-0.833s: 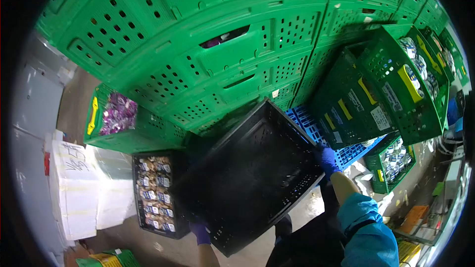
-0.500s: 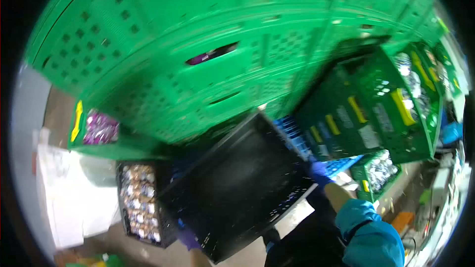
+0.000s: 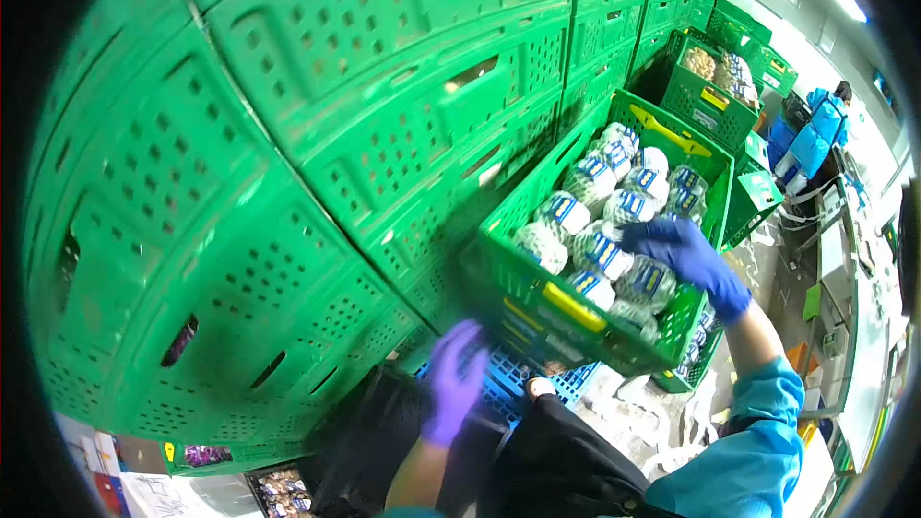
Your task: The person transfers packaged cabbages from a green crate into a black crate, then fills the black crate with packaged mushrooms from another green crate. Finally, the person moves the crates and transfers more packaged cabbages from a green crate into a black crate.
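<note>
My right hand (image 3: 686, 254), in a purple-blue glove, is over the green crate (image 3: 537, 278) with its fingers stretched out on the net bags (image 3: 604, 201) of pale, round produce with blue labels. I cannot make out which bag its fingertips touch. That crate sits on top of a stack of similar green crates with yellow handles. My left hand (image 3: 453, 379), gloved in purple and slightly blurred, is raised at the crate's near left corner. Its fingers are apart and nothing is in them. Below it stands a black crate (image 3: 384, 432), partly hidden by my arm.
A tall wall of green crates (image 3: 384, 96) rises on the left and ahead. A blue pallet (image 3: 504, 384) lies by my feet. Farther back, another green crate (image 3: 705, 115) holds produce, and a person in blue (image 3: 820, 139) is near a long worktable at right.
Both hands have let go of the black crate, which is now low at the left. My right hand has moved onto the net bags, and the view has turned right and up.
</note>
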Available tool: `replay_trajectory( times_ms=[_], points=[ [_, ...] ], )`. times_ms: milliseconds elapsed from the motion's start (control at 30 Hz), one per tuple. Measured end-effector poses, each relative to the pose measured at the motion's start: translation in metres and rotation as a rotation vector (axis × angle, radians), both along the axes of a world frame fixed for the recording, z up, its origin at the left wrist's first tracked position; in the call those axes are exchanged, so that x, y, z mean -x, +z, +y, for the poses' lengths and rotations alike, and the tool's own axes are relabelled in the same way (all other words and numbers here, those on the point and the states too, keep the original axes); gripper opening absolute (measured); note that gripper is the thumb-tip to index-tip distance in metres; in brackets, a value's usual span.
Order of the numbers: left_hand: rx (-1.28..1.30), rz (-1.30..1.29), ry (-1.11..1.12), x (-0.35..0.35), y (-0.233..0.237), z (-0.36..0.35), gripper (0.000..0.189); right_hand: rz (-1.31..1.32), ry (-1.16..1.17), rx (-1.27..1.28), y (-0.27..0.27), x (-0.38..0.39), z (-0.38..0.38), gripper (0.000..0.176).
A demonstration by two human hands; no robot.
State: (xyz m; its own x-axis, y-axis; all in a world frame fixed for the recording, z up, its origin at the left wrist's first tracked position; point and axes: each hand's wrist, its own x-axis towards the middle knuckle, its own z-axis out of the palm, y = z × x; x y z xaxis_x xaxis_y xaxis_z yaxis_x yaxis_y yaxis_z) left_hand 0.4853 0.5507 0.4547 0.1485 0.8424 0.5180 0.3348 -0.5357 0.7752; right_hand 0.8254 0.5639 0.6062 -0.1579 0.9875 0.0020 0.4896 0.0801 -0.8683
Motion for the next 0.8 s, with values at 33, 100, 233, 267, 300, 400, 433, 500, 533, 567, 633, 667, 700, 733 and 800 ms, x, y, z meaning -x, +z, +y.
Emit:
replay_trajectory(
  times_ms=[33, 100, 233, 267, 300, 400, 433, 500, 533, 567, 633, 667, 700, 733, 800],
  points=[
    [-0.008, -0.026, -0.107, -0.042, 0.020, 0.030, 0.031, 0.074, -0.217, 0.154, -0.006, -0.027, 0.036, 0.045],
    [0.095, -0.043, -0.253, -0.119, 0.040, 0.080, 0.028, -0.219, -0.143, -0.053, -0.067, -0.100, 0.094, 0.060],
    [0.383, 0.511, 0.192, -0.219, 0.026, 0.152, 0.052, -0.733, -0.085, -0.153, -0.134, -0.129, 0.175, 0.095],
    [0.522, 0.560, 0.331, -0.227, 0.016, 0.167, 0.058, -0.805, -0.158, -0.204, -0.134, -0.117, 0.185, 0.101],
    [0.720, 0.454, 0.465, -0.228, 0.015, 0.173, 0.057, -0.755, -0.177, -0.114, -0.132, -0.109, 0.199, 0.105],
    [0.978, 0.356, 0.677, -0.228, -0.022, 0.187, 0.066, -0.707, -0.255, -0.024, -0.156, -0.104, 0.240, 0.113],
    [1.031, 0.361, 0.736, -0.229, -0.035, 0.187, 0.077, -0.668, -0.260, -0.049, -0.190, -0.111, 0.256, 0.117],
    [0.907, 0.316, 0.970, -0.244, -0.052, 0.177, 0.086, -0.753, -0.319, -0.027, -0.189, -0.097, 0.258, 0.123],
    [0.899, 0.306, 1.010, -0.249, -0.061, 0.182, 0.087, -0.745, -0.330, -0.019, -0.193, -0.096, 0.264, 0.125],
    [0.891, 0.295, 1.049, -0.254, -0.069, 0.187, 0.089, -0.758, -0.321, 0.043, -0.182, -0.091, 0.267, 0.129],
    [0.992, 0.353, 1.280, -0.262, -0.066, 0.189, 0.094, -0.755, -0.317, 0.086, -0.177, -0.088, 0.271, 0.129],
    [1.010, 0.359, 1.287, -0.260, -0.074, 0.187, 0.094, -0.780, -0.322, 0.056, -0.181, -0.088, 0.268, 0.127],
    [1.004, 0.311, 1.213, -0.255, -0.085, 0.185, 0.094, -0.785, -0.303, 0.068, -0.190, -0.091, 0.265, 0.127],
    [1.001, 0.266, 1.166, -0.252, -0.095, 0.184, 0.093, -0.785, -0.270, 0.009, -0.195, -0.095, 0.266, 0.125],
    [0.997, 0.171, 1.072, -0.246, -0.085, 0.184, 0.091, -0.779, -0.232, -0.057, -0.195, -0.100, 0.269, 0.122]
  ],
)
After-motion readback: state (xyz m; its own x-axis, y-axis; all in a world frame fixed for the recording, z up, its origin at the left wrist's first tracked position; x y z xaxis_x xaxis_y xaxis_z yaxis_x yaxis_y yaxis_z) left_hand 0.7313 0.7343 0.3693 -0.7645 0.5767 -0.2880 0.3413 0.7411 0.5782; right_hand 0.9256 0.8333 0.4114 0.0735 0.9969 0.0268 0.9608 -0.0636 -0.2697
